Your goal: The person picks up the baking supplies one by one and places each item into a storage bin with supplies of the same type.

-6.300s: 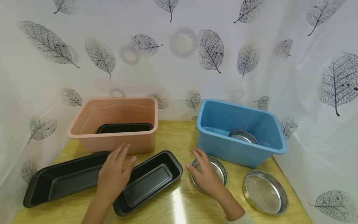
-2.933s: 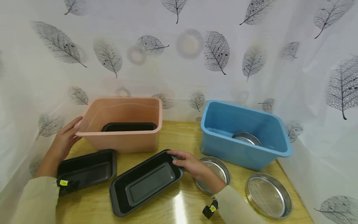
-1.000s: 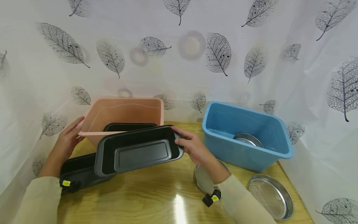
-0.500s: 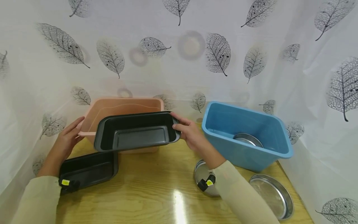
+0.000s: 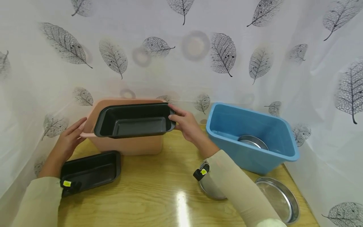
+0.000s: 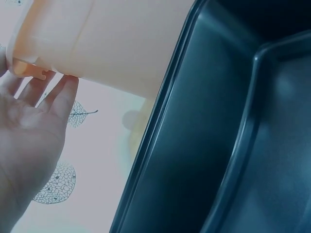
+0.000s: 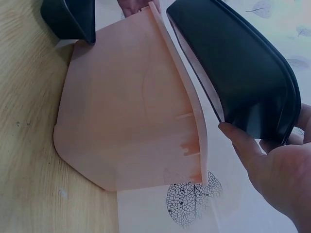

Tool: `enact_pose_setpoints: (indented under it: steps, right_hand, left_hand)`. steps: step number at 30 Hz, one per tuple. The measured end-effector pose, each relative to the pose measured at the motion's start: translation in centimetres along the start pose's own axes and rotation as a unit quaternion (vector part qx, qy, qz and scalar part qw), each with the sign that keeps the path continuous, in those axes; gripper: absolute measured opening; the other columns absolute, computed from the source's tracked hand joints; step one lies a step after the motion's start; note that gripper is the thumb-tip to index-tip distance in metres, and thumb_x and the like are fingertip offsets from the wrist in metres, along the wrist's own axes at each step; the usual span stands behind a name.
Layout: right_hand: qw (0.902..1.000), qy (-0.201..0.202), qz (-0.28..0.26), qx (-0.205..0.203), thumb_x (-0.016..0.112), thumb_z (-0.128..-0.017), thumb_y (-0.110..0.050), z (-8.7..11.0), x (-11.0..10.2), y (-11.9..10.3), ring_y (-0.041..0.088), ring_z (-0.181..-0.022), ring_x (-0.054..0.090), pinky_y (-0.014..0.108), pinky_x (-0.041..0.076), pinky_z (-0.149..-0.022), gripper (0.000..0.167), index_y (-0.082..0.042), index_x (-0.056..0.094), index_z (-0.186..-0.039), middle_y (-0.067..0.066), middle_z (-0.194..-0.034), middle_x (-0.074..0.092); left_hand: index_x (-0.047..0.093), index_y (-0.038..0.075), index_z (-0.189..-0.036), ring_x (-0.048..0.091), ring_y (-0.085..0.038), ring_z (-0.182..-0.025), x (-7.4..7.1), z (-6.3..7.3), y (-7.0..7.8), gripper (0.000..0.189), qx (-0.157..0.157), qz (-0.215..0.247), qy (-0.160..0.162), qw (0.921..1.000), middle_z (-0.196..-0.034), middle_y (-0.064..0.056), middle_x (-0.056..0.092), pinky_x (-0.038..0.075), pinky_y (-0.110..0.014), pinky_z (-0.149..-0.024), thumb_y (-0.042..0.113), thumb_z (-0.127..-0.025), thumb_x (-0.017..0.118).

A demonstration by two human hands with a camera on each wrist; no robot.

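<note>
My right hand (image 5: 187, 126) pinches the right end of a black loaf pan (image 5: 141, 125), thumb inside and fingers outside. The pan hangs level above the front of a pink plastic bin (image 5: 130, 147); in the right wrist view a gap separates the pan (image 7: 238, 63) from the bin's rim (image 7: 182, 87). My left hand (image 5: 63, 145) grips the bin's left rim, and the left wrist view shows its fingers (image 6: 63, 92) curled under the edge. A second black loaf pan (image 5: 93, 170) lies on the table below my left hand. The held pan hides the bin's inside.
At the right stands a blue plastic bin (image 5: 244, 157) with a round metal pan (image 5: 252, 142) inside. Two more round pans lie before it, one (image 5: 211, 187) partly under my right sleeve, another (image 5: 279, 201) near the right edge. A leaf-patterned white sheet (image 5: 170, 75) hangs behind the wooden table (image 5: 147, 195).
My right hand took hold of the middle loaf pan, lifted it off the table and brought it up over the pink bin. My left hand moved to the bin's left rim and stays there.
</note>
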State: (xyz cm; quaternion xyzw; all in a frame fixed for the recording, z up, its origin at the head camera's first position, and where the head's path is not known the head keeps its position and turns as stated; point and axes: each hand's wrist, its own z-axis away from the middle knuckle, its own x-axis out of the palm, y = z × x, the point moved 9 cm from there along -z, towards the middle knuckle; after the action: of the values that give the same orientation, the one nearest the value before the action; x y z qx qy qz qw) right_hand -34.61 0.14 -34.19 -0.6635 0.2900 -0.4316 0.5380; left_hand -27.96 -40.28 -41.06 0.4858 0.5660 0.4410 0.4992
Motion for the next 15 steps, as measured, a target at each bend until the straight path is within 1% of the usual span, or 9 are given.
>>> enact_pose_setpoints:
  steps: [3, 9, 12, 15]
  right_hand:
    - [1.0000, 0.001, 0.008, -0.001, 0.054, -0.099, 0.001, -0.7, 0.3, -0.1, 0.036, -0.136, 0.052, 0.049, 0.055, -0.096, 0.058, -0.014, 0.044, -0.154, 0.010, -0.160, 0.039]
    - [0.9998, -0.001, 0.018, 0.000, 0.054, -0.100, 0.000, -1.8, 0.9, -0.6, 0.033, -0.139, 0.049, 0.049, 0.055, -0.097, 0.056, -0.015, 0.046, -0.153, 0.004, -0.165, 0.030]
    - [0.9998, -0.003, 0.020, 0.000, 0.054, -0.101, -0.001, -2.4, 1.2, -0.6, 0.033, -0.138, 0.050, 0.048, 0.054, -0.099, 0.055, -0.016, 0.045, -0.153, 0.005, -0.165, 0.030]
    - [0.9995, -0.001, 0.032, -0.002, 0.055, -0.100, -0.002, -3.1, 1.4, -0.5, 0.034, -0.135, 0.053, 0.046, 0.056, -0.095, 0.055, -0.017, 0.046, -0.153, 0.005, -0.164, 0.033]
  left_hand:
    - [0.017, 0.018, -0.163, 0.019, -0.014, -0.153, 0.0, 0.0, 0.1, 0.060, 0.000, 0.014, -0.003, 0.9999, -0.171, -0.002, 0.005, 0.045, -0.002, -0.085, 0.030, -0.110, 0.042]
    - [0.017, 0.018, -0.163, 0.027, -0.008, -0.148, 0.1, 0.1, 0.0, 0.059, 0.005, 0.048, -0.008, 0.9988, -0.171, -0.002, 0.005, 0.046, -0.003, -0.085, 0.026, -0.110, 0.042]
    - [0.018, 0.020, -0.163, 0.023, -0.010, -0.151, 0.1, 0.0, -0.1, 0.059, 0.004, 0.053, -0.012, 0.9985, -0.171, -0.001, 0.005, 0.046, -0.003, -0.086, 0.027, -0.110, 0.042]
    - [0.017, 0.023, -0.163, 0.016, -0.014, -0.155, 0.2, 0.0, -0.2, 0.058, 0.003, 0.053, -0.020, 0.9984, -0.171, 0.000, 0.004, 0.046, -0.003, -0.086, 0.027, -0.110, 0.042]
